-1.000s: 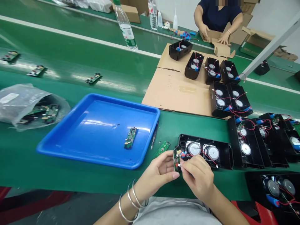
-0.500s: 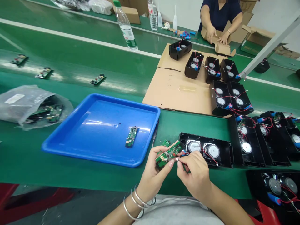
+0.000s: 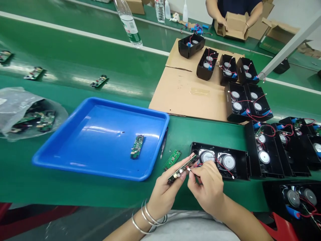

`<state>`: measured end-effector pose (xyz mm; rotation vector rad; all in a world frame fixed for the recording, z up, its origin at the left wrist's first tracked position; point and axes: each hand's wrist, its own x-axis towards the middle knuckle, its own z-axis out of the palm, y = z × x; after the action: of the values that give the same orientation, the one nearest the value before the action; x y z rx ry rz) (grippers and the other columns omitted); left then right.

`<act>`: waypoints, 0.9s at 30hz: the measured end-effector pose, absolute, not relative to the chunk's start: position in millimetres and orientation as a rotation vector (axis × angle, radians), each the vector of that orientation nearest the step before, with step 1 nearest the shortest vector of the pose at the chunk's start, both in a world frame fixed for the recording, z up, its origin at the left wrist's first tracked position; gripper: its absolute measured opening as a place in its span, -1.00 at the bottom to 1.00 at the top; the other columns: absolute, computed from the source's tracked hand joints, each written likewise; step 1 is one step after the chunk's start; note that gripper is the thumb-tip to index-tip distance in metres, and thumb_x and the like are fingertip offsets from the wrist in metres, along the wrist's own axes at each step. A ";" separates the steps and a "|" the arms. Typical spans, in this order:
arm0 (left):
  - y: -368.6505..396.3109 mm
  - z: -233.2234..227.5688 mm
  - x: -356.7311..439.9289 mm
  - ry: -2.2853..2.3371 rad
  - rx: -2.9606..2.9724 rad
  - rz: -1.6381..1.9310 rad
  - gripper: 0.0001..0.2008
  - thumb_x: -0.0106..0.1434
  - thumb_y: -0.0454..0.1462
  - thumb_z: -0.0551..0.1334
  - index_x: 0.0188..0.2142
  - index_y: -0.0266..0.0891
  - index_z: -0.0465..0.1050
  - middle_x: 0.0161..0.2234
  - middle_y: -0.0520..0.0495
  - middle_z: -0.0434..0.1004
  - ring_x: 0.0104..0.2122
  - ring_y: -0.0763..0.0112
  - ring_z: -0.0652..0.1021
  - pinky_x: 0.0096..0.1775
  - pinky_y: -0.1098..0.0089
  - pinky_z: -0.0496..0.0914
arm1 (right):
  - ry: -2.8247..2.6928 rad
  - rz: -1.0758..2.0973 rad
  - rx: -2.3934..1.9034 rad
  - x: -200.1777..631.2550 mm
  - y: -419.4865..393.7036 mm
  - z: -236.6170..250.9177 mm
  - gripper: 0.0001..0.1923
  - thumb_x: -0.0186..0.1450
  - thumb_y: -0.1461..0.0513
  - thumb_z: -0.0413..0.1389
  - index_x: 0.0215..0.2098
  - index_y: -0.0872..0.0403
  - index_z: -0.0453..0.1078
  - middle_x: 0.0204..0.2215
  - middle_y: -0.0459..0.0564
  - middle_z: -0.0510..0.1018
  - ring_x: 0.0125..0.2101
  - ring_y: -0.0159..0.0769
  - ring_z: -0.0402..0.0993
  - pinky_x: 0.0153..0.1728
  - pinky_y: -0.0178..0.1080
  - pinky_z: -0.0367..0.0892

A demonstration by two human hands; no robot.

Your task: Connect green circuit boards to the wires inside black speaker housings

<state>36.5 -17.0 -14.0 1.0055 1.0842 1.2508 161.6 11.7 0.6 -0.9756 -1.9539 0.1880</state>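
Holding a circuit board at the green bench

Stretching across the whole view, the green bench carries everything. A flat sheet of cardboard lies on it beyond the work area, with several open black speaker housings set on and beside it. Left of centre sits a blue tray holding one small board. Further left lies a clear plastic bag with more boards inside. At the far side, another person handles a cardboard box, and a clear bottle stands near the white line. Directly ahead of the hands lies an open black housing with two round speakers and red wires. The left hand, bangles on its wrist, pinches a green circuit board by its edges, holding it tilted in the air just in front of that housing. The right hand is closed in a pinch on a small white connector at the board's near end. Another loose board rests on the bench beside the tray, near thin tweezers.
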 end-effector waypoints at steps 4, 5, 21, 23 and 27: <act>-19.1 -18.8 36.5 1.006 0.774 1.215 -0.60 0.18 -0.15 0.28 0.02 -0.17 0.45 0.03 -0.17 0.48 0.05 0.08 0.45 0.12 0.15 0.29 | -1.964 0.155 -0.959 160.6 12.8 -0.8 -0.87 0.31 0.41 -0.04 -0.35 0.10 0.25 -0.65 -0.15 0.30 -0.61 -0.38 0.19 -0.54 -0.28 0.16; -19.3 -18.8 36.9 0.951 0.716 1.219 -0.57 0.16 -0.14 0.30 0.03 -0.14 0.44 0.03 -0.17 0.48 0.06 0.05 0.44 0.12 0.12 0.28 | -1.978 0.127 -0.952 159.9 13.0 -1.6 -0.87 0.31 0.42 -0.04 -0.35 0.10 0.25 -0.64 -0.14 0.31 -0.60 -0.37 0.19 -0.54 -0.27 0.16; -12.8 -9.9 29.8 0.925 0.511 1.343 -0.71 0.07 -0.12 0.34 -0.22 -0.15 0.60 -0.07 -0.17 0.56 -0.04 0.07 0.52 -0.03 0.24 0.43 | -2.223 0.068 -0.847 154.4 20.5 4.2 -0.75 0.30 0.45 -0.11 -0.46 0.15 0.30 -0.65 -0.05 0.34 -0.58 -0.33 0.15 -0.55 -0.22 0.16; -9.8 -5.4 23.5 1.013 0.489 1.249 -0.73 0.03 -0.15 0.36 -0.26 -0.19 0.62 -0.09 -0.17 0.58 -0.04 0.08 0.52 -0.03 0.26 0.43 | -2.339 0.158 -0.929 155.8 15.2 16.9 -0.75 0.31 0.43 -0.12 -0.41 0.13 0.34 -0.54 -0.02 0.41 -0.50 -0.30 0.22 -0.43 -0.17 0.27; -5.7 -1.3 17.4 1.080 0.461 1.093 -0.77 -0.07 -0.16 0.42 -0.37 -0.15 0.64 -0.18 -0.13 0.63 -0.27 0.17 0.62 -0.19 0.31 0.51 | -2.405 0.432 -1.098 166.6 -15.3 41.9 -0.83 0.34 0.24 -0.02 -0.31 -0.13 0.39 -0.39 -0.16 0.46 -0.34 -0.30 0.31 -0.27 -0.14 0.34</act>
<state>17.4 -5.7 -1.3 0.4613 1.0798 1.0929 166.6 -15.3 41.9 -1.0980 -2.4046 0.4323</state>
